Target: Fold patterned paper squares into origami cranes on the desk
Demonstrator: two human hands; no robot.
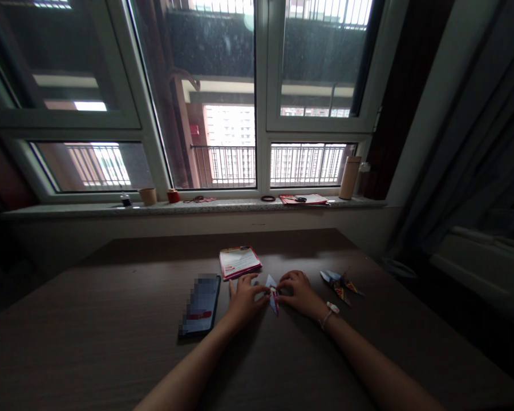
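Note:
A small folded paper piece (272, 298), white with red and dark print, is between my two hands above the dark table, its pointed ends toward and away from me. My left hand (247, 298) pinches its left side with thumb and fingers. On its right side the fingers of my right hand (298, 293) are closed; a bracelet (330, 310) circles that wrist. Just beyond my left hand lies a stack of printed paper sheets (239, 261). To the right of my right hand rests a group of folded paper pieces (340, 284) with pointed ends.
A smartphone (200, 305) lies on the table (111, 342) left of my left hand. Along the windowsill (235, 204) stand a tan cup (147, 197), a red container (173, 196), scissors on red papers (303, 199) and a tall flask (349, 178).

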